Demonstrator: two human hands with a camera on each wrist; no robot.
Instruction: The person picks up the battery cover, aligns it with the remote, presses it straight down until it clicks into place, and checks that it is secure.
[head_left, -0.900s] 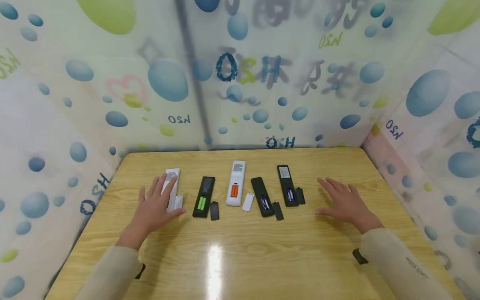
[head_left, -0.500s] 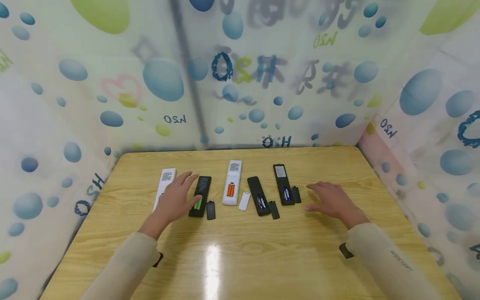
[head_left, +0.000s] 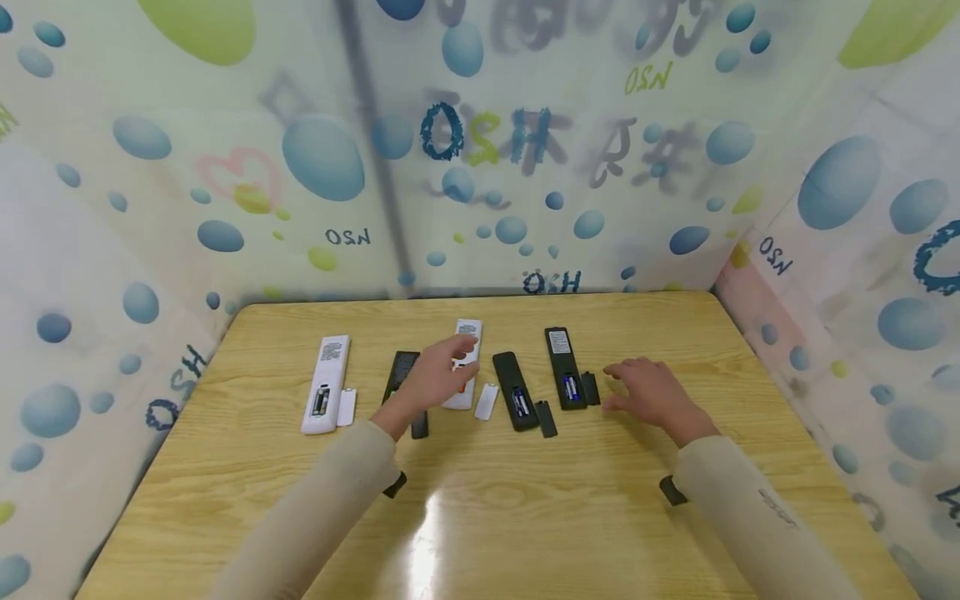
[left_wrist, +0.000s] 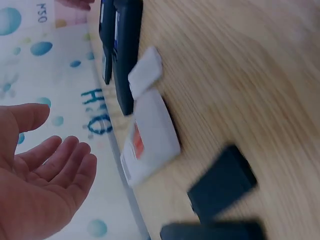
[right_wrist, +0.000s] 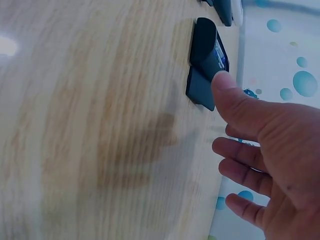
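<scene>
Five-fingered and relaxed, my left hand [head_left: 435, 375] hovers over the middle white remote control [head_left: 468, 327], covering part of it and of a black remote control [head_left: 402, 365] beside it. The left wrist view shows that hand [left_wrist: 50, 185] holding nothing, apart from the white remote [left_wrist: 152, 132] with orange batteries. My right hand [head_left: 651, 393] is held above the table, right of the far-right black remote [head_left: 561, 354] and its loose battery cover [head_left: 590, 388]. Nothing is between its fingers in the right wrist view, where the cover [right_wrist: 200, 90] lies past the thumb.
At the left lies a white remote [head_left: 330, 358] with batteries showing, its white cover [head_left: 347, 407] alongside. Right of the middle are a white cover [head_left: 487, 402], another black remote [head_left: 512, 375] and a black cover [head_left: 546, 418]. A patterned wall [head_left: 480, 275] borders the wooden table [head_left: 525, 517].
My left hand has swept right, from above the left white remote, past the black one, to the middle white remote. The right hand has shifted slightly left. The remotes stay in place.
</scene>
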